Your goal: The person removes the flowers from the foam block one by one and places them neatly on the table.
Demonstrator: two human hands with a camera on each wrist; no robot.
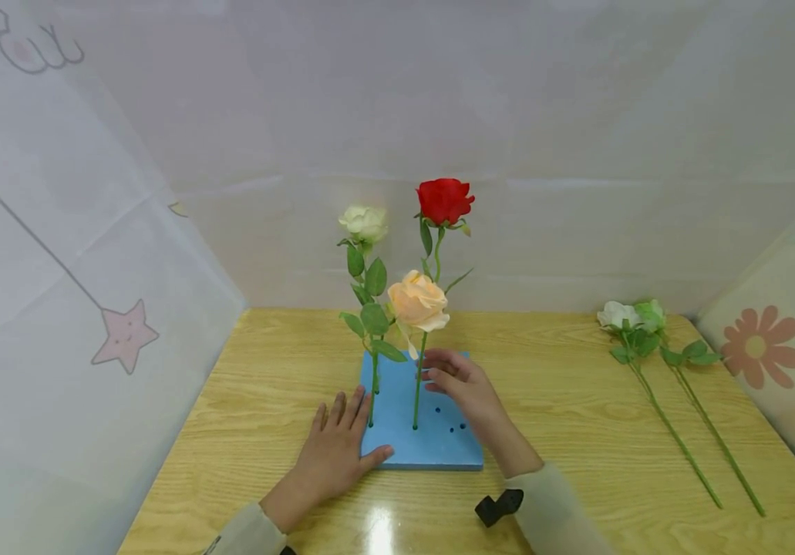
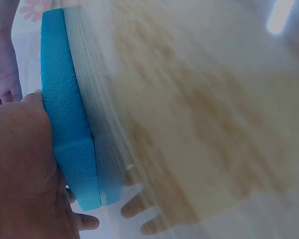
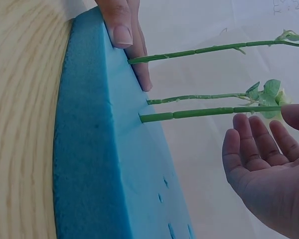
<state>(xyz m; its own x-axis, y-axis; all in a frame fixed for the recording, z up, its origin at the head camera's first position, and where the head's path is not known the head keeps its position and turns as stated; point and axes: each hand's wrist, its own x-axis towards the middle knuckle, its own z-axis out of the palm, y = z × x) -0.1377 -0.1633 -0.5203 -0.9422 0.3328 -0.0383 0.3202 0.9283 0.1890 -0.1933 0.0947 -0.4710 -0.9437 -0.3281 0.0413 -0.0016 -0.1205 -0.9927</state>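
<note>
A blue foam board (image 1: 432, 451) lies on the table with a peach rose (image 1: 419, 301), a white rose (image 1: 364, 223) and a red rose (image 1: 444, 200) standing in it. My left hand (image 1: 335, 447) rests at the board's left edge, fingers spread and thumb on its front left corner. Beside the peach rose's stem (image 1: 419, 385) is my right hand (image 1: 459, 389), its fingers loosely bent. In the right wrist view that hand's thumb (image 3: 296, 117) overlaps a green stem (image 3: 189, 113), while the other fingers lie apart from it. Several small holes (image 3: 160, 198) show in the board.
Two more flowers, a white rose (image 1: 618, 316) and a greenish one (image 1: 651, 316), lie on the wooden table (image 1: 543, 347) at the right, stems toward the front. Pale printed cloth (image 1: 300, 116) surrounds the table at the back and sides.
</note>
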